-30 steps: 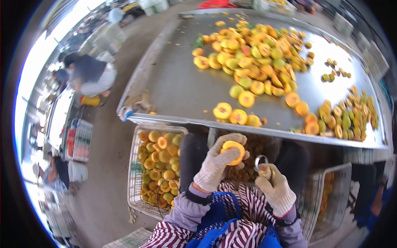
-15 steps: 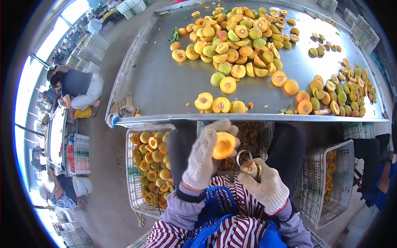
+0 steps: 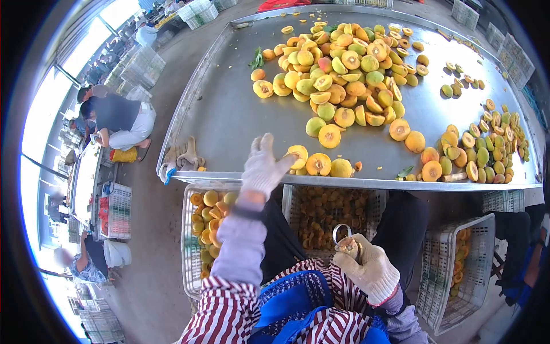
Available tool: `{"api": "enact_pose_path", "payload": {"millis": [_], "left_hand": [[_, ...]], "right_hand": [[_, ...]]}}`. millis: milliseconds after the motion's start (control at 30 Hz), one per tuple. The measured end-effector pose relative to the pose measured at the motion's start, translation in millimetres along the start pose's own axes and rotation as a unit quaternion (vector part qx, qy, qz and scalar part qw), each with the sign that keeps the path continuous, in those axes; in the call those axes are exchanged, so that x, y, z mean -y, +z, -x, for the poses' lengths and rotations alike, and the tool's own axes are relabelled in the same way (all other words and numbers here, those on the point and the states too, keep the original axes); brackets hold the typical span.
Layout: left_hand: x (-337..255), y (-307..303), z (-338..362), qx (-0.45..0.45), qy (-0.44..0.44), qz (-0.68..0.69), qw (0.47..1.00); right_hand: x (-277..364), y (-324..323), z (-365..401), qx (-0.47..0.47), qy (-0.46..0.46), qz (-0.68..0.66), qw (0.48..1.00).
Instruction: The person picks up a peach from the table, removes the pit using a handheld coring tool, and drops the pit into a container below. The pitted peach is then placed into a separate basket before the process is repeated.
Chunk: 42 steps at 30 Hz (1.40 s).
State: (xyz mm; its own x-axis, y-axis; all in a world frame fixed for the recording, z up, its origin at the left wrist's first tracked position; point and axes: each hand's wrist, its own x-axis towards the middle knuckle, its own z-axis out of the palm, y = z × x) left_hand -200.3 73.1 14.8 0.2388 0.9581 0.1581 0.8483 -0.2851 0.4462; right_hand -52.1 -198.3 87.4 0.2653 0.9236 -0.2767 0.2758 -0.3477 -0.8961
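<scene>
My left hand (image 3: 263, 166), in a pale knit glove, reaches over the near edge of the metal table (image 3: 223, 137) with fingers spread and nothing in it. Its thumb side is right at a halved yellow peach (image 3: 297, 156), the leftmost of a short row with another peach half (image 3: 318, 164) and a third peach piece (image 3: 341, 168). Over my lap, my gloved right hand (image 3: 368, 266) is closed round the handle of a pitting tool (image 3: 342, 234), whose metal ring points up. Most of the handle is hidden in the glove.
A large peach pile (image 3: 349, 74) and a smaller heap (image 3: 487, 143) lie on the table. Below stand a crate of peach halves (image 3: 192, 252), a crate of scraps (image 3: 291, 200) and a right-hand crate (image 3: 441, 275). Gloves (image 3: 186, 155) lie at the left corner. People work at left.
My left hand has let go of the pitted peach half and moved up and left from my lap to the table edge. The right hand still holds the tool over my lap.
</scene>
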Motion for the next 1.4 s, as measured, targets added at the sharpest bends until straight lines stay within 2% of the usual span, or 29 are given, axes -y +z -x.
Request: {"api": "enact_pose_path", "payload": {"millis": [33,100,133,200,233,267,300,333,367,433,467,533,567,800,833,867,933,967,1033,1067,1100,1133,1267,1333,1367,1400], "left_hand": [[-2.2,12.1,-14.3,0.001,0.003,0.002,1.000],[-11.5,26.0,-31.9,0.217,-0.003,-0.031,0.976],[-14.8,25.2,-32.3,0.222,0.002,-0.031,0.975],[-18.0,16.6,-32.0,0.293,-0.071,0.197,0.933],[-18.8,17.4,-26.8,0.237,-0.063,0.229,0.942],[-18.6,16.9,-17.3,0.241,-0.058,0.227,0.942],[-25.2,3.9,-2.3,0.268,-0.082,0.451,0.848],[-31.1,-10.2,12.9,0.276,-0.106,0.648,0.702],[-41.4,-23.2,26.6,0.279,-0.107,0.647,0.702],[-65.3,-38.6,53.9,0.272,-0.089,0.703,0.651],[-69.5,-36.3,64.3,0.271,-0.090,0.704,0.651],[-75.6,-33.3,81.6,0.240,-0.078,0.746,0.616],[-75.8,-35.0,88.6,0.256,-0.055,0.744,0.614],[-107.2,-57.4,126.1,0.251,-0.065,0.722,0.642],[-116.8,-60.7,132.5,0.211,-0.061,0.718,0.660],[-117.8,-59.7,135.0,0.212,-0.061,0.718,0.660],[-118.8,-57.6,140.8,0.162,-0.006,0.706,0.690],[-120.6,-56.1,143.8,0.164,-0.006,0.705,0.690],[-123.4,-53.0,150.1,0.103,0.080,0.655,0.744],[-120.6,-51.9,151.1,0.103,0.080,0.655,0.744],[-116.0,-50.3,150.7,0.132,0.083,0.674,0.722],[-113.8,-49.3,151.3,0.162,0.086,0.692,0.699],[-119.4,-46.4,158.8,0.167,0.085,0.709,0.680],[-124.8,-40.3,162.3,0.098,0.130,0.656,0.737],[-120.2,-48.3,155.8,0.134,0.144,0.583,0.788],[-120.6,-54.7,148.2,0.135,0.144,0.583,0.788]], "right_hand": [[0.3,-0.8,-1.8,-0.003,0.001,0.001,1.000],[0.0,-3.1,-2.5,0.007,0.041,-0.003,0.999],[-1.6,-3.3,-2.2,0.002,0.046,-0.005,0.999],[-4.6,-2.0,-2.5,-0.019,0.025,-0.051,0.998],[-2.0,-3.6,-3.1,-0.024,0.027,-0.053,0.998],[3.3,-5.4,-4.4,-0.015,0.034,-0.058,0.998],[7.7,-5.3,-5.3,-0.005,0.043,-0.064,0.997],[10.2,-4.1,-6.4,-0.007,0.048,-0.067,0.997],[12.8,-3.2,-8.6,-0.011,0.034,-0.066,0.997],[21.3,-2.3,-12.6,-0.013,0.029,-0.046,0.998],[24.0,-2.3,-14.0,-0.012,0.030,-0.046,0.998],[27.1,-1.1,-14.6,-0.031,0.008,-0.037,0.999],[25.6,1.3,-14.1,-0.045,0.001,-0.024,0.999],[19.5,6.4,-4.0,-0.106,-0.074,0.002,0.992],[19.6,6.5,-1.6,-0.107,-0.073,0.002,0.992],[20.2,5.9,0.5,-0.101,-0.071,0.005,0.992],[18.0,5.6,5.0,-0.097,-0.067,0.006,0.993],[16.2,5.3,6.5,-0.084,-0.065,-0.027,0.994],[12.6,5.5,8.9,-0.070,-0.064,-0.060,0.994],[10.7,5.5,9.6,-0.044,-0.037,-0.109,0.992],[8.8,5.0,10.5,-0.019,-0.009,-0.158,0.987],[6.8,6.2,12.0,-0.022,-0.008,-0.159,0.987],[5.9,7.8,17.1,-0.043,-0.021,-0.177,0.983],[7.3,3.2,19.7,-0.045,-0.015,-0.172,0.984],[7.9,1.6,21.0,-0.001,0.034,-0.228,0.973],[9.1,-0.3,22.3,0.043,0.082,-0.280,0.955]]}}
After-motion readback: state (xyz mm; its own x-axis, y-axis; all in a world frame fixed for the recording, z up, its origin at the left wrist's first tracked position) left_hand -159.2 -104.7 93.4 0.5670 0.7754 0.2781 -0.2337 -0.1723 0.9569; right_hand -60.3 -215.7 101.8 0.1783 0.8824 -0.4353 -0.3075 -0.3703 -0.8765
